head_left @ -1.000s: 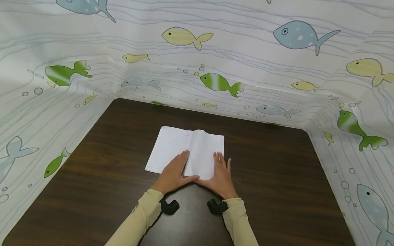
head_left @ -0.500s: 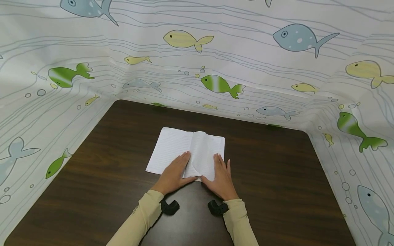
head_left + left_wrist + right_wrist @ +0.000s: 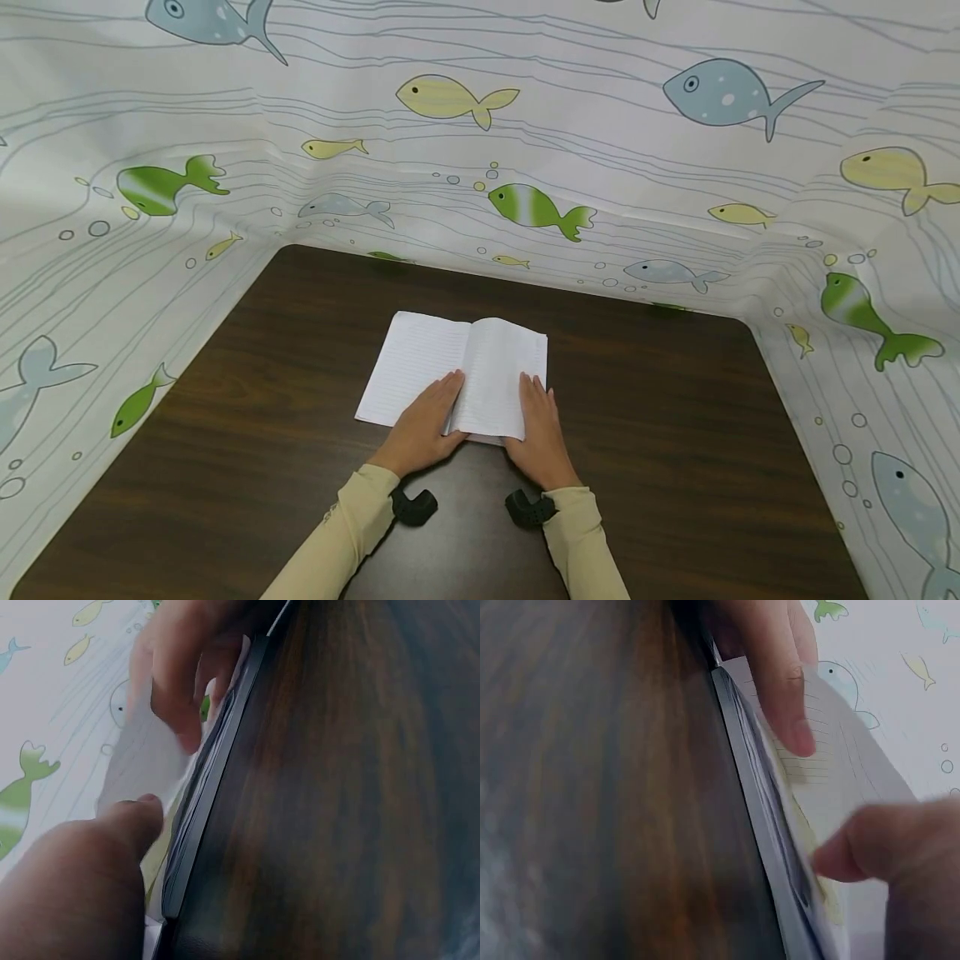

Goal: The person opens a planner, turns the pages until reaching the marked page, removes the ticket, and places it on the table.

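Note:
An open notebook [image 3: 420, 350] with white ruled pages lies in the middle of the dark table. Its right-hand page [image 3: 497, 362] bulges up from the fold. My left hand [image 3: 422, 422] rests beside the fold, fingers extended over the left page, thumb by the bottom edge. Long, straight fingers of my right hand [image 3: 543, 439] lie along the right page's outer side. In the left wrist view, a lifted sheet [image 3: 142, 765] stands between the two hands above the dark cover edge. From the right wrist, my right thumb [image 3: 855, 847] shows at the page edges, facing the left thumb [image 3: 784, 712].
Dark wood-grain table [image 3: 675, 433] surrounds the notebook. A white sheet with printed fish [image 3: 525, 204] rises around its back and sides. Black wrist devices [image 3: 414, 506] sit on both wrists, below cream sleeves [image 3: 352, 517].
My thumbs have drawn apart along the notebook's bottom edge, the right one moving rightward. The wavy right-hand page has spread out smoother and further right. The left fingers stay nearly in place.

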Tool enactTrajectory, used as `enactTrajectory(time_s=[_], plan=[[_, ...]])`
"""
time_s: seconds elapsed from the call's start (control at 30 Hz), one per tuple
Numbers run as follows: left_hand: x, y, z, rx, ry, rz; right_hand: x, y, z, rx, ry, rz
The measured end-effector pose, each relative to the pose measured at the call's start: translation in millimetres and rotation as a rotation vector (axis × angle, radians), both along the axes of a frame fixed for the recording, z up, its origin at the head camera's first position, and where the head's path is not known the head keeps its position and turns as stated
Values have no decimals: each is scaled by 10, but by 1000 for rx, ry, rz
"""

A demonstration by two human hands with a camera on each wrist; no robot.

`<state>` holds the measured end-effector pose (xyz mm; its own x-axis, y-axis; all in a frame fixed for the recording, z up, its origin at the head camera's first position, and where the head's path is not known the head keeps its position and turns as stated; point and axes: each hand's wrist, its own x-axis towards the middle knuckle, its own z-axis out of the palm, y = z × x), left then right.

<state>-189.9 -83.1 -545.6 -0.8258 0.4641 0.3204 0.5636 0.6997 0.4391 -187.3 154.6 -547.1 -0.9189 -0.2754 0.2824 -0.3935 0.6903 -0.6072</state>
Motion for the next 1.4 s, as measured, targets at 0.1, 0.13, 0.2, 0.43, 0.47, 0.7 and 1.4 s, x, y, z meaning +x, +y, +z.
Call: enactTrajectory(time_s=[0.1, 0.13, 0.2, 0.43, 0.47, 0.7, 1.4], plan=[[3, -2, -6, 41, -5, -3, -6, -7, 2, -134, -17, -48], [1, -3, -10, 62, -5, -7, -2, -8, 8, -170, -32, -65], [-5, -6, -15, 121, 0, -15, 10, -13, 27, -219, -56, -98], [-53, 19, 45, 264, 274, 64, 34, -22, 41, -139, -97, -150], [-54, 27, 56, 274, 328, 94, 38, -24, 41, -137, -108, -156], [-60, 43, 80, 243, 558, 360, 37, -42, 43, -121, -138, -183], [39, 100, 45, -52, -152, 35, 46, -17, 61, -146, -129, -163]])
